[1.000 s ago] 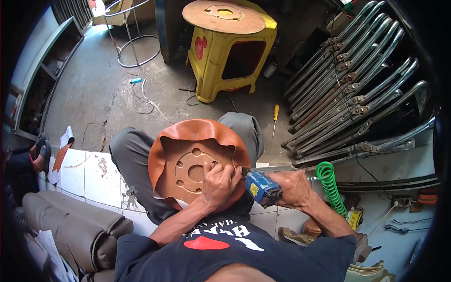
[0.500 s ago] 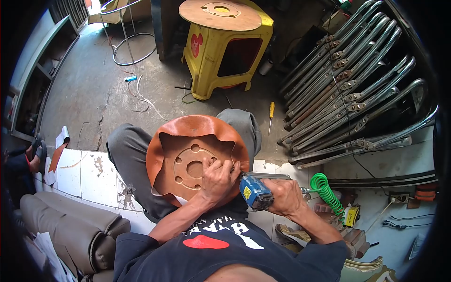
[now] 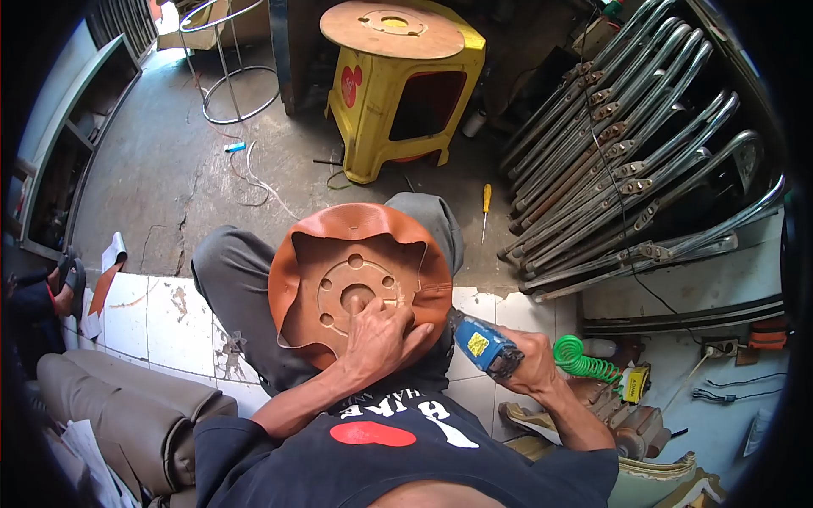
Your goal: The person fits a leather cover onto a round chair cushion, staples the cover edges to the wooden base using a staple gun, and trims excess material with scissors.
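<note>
Across my lap lies a round wooden seat board [image 3: 339, 284] with several holes around a larger centre hole. Brown leather [image 3: 292, 254] wraps its rim, and the cut edge folds inward in waves. My left hand [image 3: 379, 334] rests on the board's near right part, fingers apart, thumb by the leather. In my right hand [image 3: 527, 360] is a blue air staple gun [image 3: 487, 345], its nose beside the right edge of the leather and apart from it. A green coiled hose [image 3: 584, 357] lies just right of that hand.
Ahead stands a yellow plastic stool [image 3: 360, 118] with another round board [image 3: 389, 34] on top. A yellow-handled screwdriver [image 3: 486, 199] lies on the floor. Bent metal tubes [image 3: 627, 161] are stacked at right. A grey-brown cushion [image 3: 127, 415] sits at left, near another person's foot [image 3: 72, 279].
My right hand has drawn the staple gun right, away from the leather rim. My left hand has loosened from the leather edge and moved down onto the board.
</note>
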### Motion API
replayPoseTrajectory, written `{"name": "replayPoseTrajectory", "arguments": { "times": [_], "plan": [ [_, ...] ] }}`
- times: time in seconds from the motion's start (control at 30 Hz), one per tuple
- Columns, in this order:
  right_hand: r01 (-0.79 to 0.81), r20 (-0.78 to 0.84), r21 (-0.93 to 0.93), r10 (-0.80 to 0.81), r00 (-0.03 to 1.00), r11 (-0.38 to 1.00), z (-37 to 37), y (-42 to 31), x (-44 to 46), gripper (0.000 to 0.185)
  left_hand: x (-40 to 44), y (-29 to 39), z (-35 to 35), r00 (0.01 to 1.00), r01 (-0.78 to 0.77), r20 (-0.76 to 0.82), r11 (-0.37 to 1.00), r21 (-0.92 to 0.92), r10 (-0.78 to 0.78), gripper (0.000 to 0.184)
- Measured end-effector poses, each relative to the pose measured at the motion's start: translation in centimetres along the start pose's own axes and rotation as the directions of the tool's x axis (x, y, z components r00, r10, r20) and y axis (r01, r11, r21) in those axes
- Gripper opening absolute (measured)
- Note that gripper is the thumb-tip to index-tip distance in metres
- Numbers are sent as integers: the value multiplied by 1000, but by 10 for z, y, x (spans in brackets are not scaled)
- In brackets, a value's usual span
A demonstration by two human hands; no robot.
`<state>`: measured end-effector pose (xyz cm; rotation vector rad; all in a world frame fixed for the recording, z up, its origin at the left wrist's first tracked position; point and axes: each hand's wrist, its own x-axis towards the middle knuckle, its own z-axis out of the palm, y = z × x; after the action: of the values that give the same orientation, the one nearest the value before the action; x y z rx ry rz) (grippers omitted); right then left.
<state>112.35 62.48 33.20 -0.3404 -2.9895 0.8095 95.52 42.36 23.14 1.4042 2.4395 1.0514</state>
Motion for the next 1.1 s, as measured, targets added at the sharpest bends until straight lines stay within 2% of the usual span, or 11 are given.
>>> {"name": "replayPoseTrajectory", "arguments": {
  "times": [0.03, 0.13, 0.23, 0.3, 0.43, 0.57, 0.67, 0.73, 0.83, 0.87, 1.1],
  "plan": [
    [2, -24, 6, -1, 1000, 1000, 2, -1, 0, 44, 5, -5, 7, 989, -33, -145, 995, -98, 18, 28],
    [15, -33, 28, -14, 999, 999, 11, -3, -3, 45, 13, -19, 24, 978, -67, -209, 968, -241, 16, 25],
    [97, -82, -12, -98, 992, 995, 20, -1, 2, 46, 12, -20, 27, 951, -81, -308, 979, -187, 20, 22],
    [38, -5, -24, -38, 999, 999, 20, -7, 6, 47, 13, -19, 26, 952, -75, -305, 979, -191, 14, 21],
    [27, -9, -42, -28, 1000, 999, 31, -8, 12, 44, 11, -20, 30, 959, -59, -283, 981, -187, 4, 16],
    [0, 37, -168, 6, 999, 986, 39, -6, 13, 39, 8, -21, 38, 948, -55, -318, 985, -165, -1, 21],
    [-10, 24, -156, 14, 1000, 988, 44, 0, 13, 40, 9, -22, 24, 962, -80, -268, 989, -127, 43, 20],
    [15, -10, -97, -16, 1000, 995, 40, -2, 11, 41, 3, -12, 1, 991, -110, -77, 994, -27, 107, 20],
    [4, -7, -25, -4, 1000, 1000, 34, -8, 6, 46, 6, -24, 14, 994, -85, -73, 991, -105, 78, 20],
    [-1, -26, -11, 1, 1000, 1000, 36, -7, 3, 45, 9, -27, 18, 986, -109, -139, 981, -158, 87, 18],
    [-9, -58, -7, 8, 998, 1000, 40, -19, 0, 46, 7, -28, 26, 976, -98, -207, 982, -163, 63, 16]
  ]
}}
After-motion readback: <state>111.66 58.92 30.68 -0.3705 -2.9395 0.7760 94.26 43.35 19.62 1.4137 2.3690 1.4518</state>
